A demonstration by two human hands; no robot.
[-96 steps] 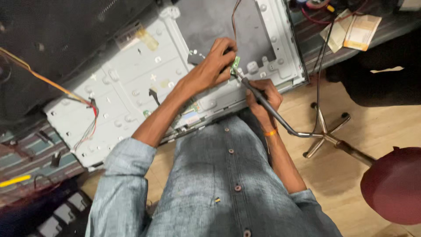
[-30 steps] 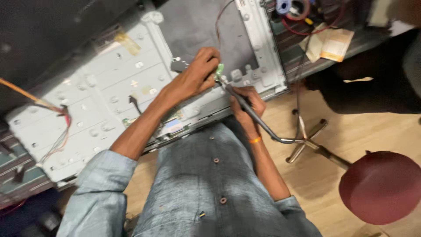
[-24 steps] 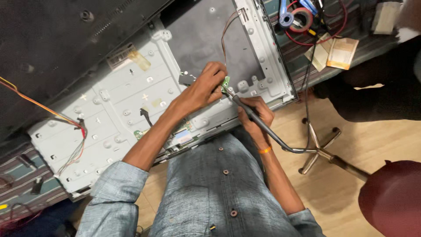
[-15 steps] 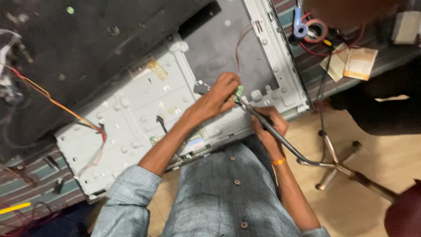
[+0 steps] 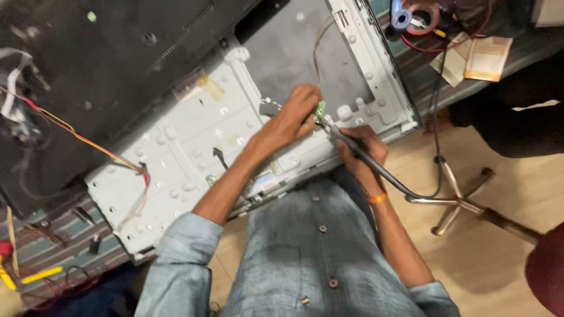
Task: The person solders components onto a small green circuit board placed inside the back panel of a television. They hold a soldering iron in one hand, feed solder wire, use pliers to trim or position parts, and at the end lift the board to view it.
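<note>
Small green circuit board [image 5: 321, 110] pinched in left hand [image 5: 292, 119]; edge showing.

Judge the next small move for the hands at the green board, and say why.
Probably bring the tool tip down onto the small green board. The left hand pinches that board against the metal chassis, while the right hand holds the corded tool just beside it, apparently not yet touching.

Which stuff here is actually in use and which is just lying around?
In use: left hand pinching small green circuit board; right hand gripping dark corded tool; white metal panel chassis.

Lying about: roll of blue tape; folded tan paper packets; yellow-handled tool; chrome stool base.
</note>
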